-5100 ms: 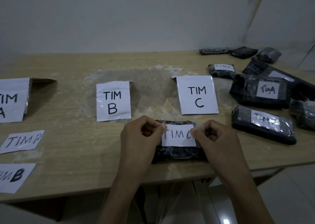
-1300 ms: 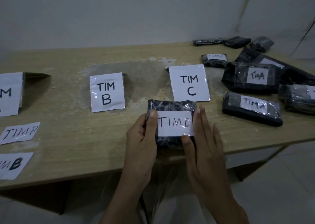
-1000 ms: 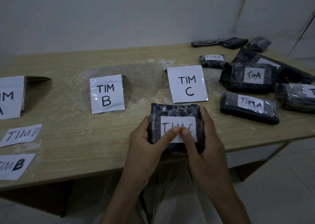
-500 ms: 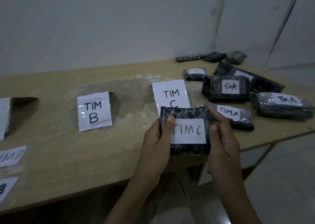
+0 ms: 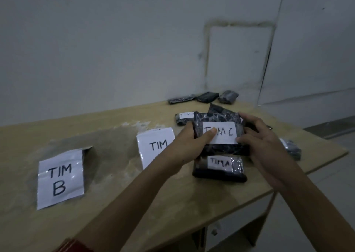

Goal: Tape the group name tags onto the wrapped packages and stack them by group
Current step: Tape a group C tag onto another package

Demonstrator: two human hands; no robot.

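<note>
A: Where's the pkg [image 5: 217, 117]?
B: In both grips. L grip [image 5: 189, 145] clasps its left edge, thumb on the tag [image 5: 223, 136]; R grip [image 5: 263, 143] clasps the right. Above TIM A pkg [image 5: 219, 168], tabletop [image 5: 115, 175] right end.

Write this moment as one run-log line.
left hand: holds TIM C package | right hand: holds same | position: near TIM A package

- two hands: left hand [image 5: 189, 142], right hand [image 5: 257, 140]
- two upright paper signs: tim b sign [image 5: 61, 178], sign reading tim [image 5: 155, 146]
- eight dark wrapped packages [image 5: 221, 117] showing, some partly hidden
- three name tags [image 5: 226, 134] plainly showing on them
- one wooden table [image 5: 115, 203]
</note>
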